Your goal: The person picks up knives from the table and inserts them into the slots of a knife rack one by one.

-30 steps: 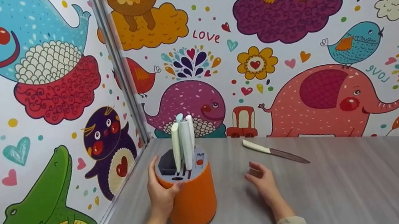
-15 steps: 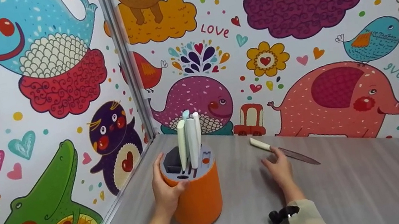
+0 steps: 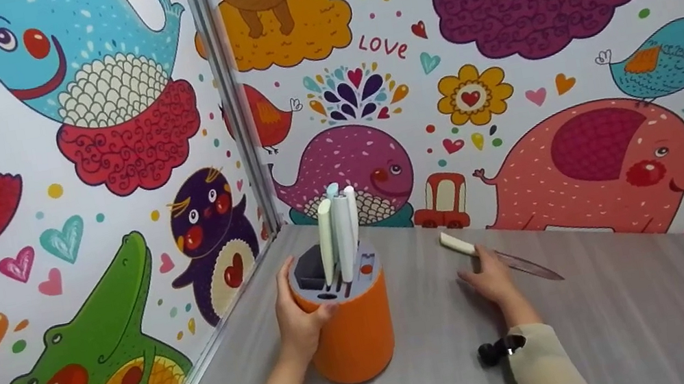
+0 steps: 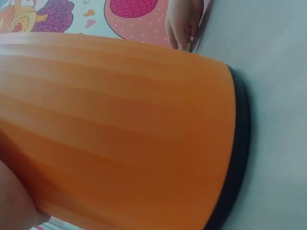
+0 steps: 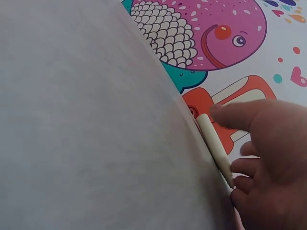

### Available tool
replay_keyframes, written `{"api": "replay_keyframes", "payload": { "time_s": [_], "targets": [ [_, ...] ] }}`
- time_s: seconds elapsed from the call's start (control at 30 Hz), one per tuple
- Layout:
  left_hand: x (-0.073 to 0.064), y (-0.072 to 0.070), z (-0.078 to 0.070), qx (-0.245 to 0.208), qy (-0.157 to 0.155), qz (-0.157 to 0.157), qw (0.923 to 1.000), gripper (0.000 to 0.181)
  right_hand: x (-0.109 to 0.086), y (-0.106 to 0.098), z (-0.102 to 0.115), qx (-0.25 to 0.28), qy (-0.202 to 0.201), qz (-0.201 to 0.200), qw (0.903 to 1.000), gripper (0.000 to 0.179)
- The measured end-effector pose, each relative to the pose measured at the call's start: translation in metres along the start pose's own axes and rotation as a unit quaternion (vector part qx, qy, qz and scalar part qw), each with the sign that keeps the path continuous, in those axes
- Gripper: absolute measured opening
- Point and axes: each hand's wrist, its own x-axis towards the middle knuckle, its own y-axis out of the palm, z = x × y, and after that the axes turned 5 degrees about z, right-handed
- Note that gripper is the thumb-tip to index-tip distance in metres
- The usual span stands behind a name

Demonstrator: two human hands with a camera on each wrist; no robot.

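My left hand (image 3: pixel 300 324) holds an orange round knife block (image 3: pixel 359 338) upright on the table, thumb at the front rim and fingers along its left side. Several pale-handled knives (image 3: pixel 343 237) stand in the block's grey top. To the right, a knife with a cream handle (image 3: pixel 456 243) lies flat, its blade (image 3: pixel 539 267) pointing right. My right hand (image 3: pixel 494 278) is over this knife, fingertips at the handle's blade end. In the right wrist view, the thumb is apart from the handle (image 5: pixel 216 143). The left wrist view is mostly filled by the block's orange side (image 4: pixel 134 129).
A grey wood-look table (image 3: pixel 439 356) carries everything. Walls printed with cartoon animals (image 3: pixel 589 171) rise at the back and left, meeting at a metal corner strip (image 3: pixel 235 112). The block stands near the left wall, the loose knife near the back one.
My right hand has moved forward and right to the loose knife's handle. My left hand stays on the knife block. The head view has swung slightly, shifting the scene rightward.
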Motion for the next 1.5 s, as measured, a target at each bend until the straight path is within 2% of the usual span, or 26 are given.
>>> {"api": "replay_keyframes", "payload": {
  "time_s": [0.13,0.27,0.43,0.6,0.83,1.1,1.33,1.5],
  "targets": [
    [-0.001,-0.001,0.0,-0.003,0.01,-0.001,0.9999,0.114,-0.006,0.002,-0.003,-0.044,-0.018,-0.05,0.9976,0.053],
    [-0.001,-0.001,-0.002,0.006,0.013,-0.002,0.9999,0.115,-0.017,0.003,-0.005,-0.056,-0.014,-0.096,0.9937,0.034],
    [0.001,0.001,-0.001,0.012,0.005,-0.001,0.9999,0.114,-0.03,0.003,-0.001,-0.066,-0.011,-0.113,0.9914,0.03],
    [-0.002,-0.003,0.003,0.011,-0.004,-0.006,0.9999,0.112,-0.043,0.015,0.004,-0.054,-0.011,-0.115,0.9918,0.028],
    [-0.002,-0.004,0.004,0.022,-0.007,-0.007,0.9997,0.108,-0.063,0.023,0.014,-0.062,-0.046,-0.135,0.9878,0.025],
    [0.002,-0.003,0.004,0.016,-0.005,-0.002,0.9999,0.102,-0.085,0.024,0.027,-0.118,-0.03,-0.109,0.9866,0.019],
    [0.001,-0.004,0.004,0.022,-0.011,-0.007,0.9997,0.099,-0.102,0.017,0.04,-0.141,-0.055,-0.03,0.9881,0.017],
    [0.002,-0.001,0.003,0.02,-0.011,-0.007,0.9997,0.097,-0.112,0.012,0.05,-0.166,-0.065,0.014,0.9839,0.012]
  ]
}}
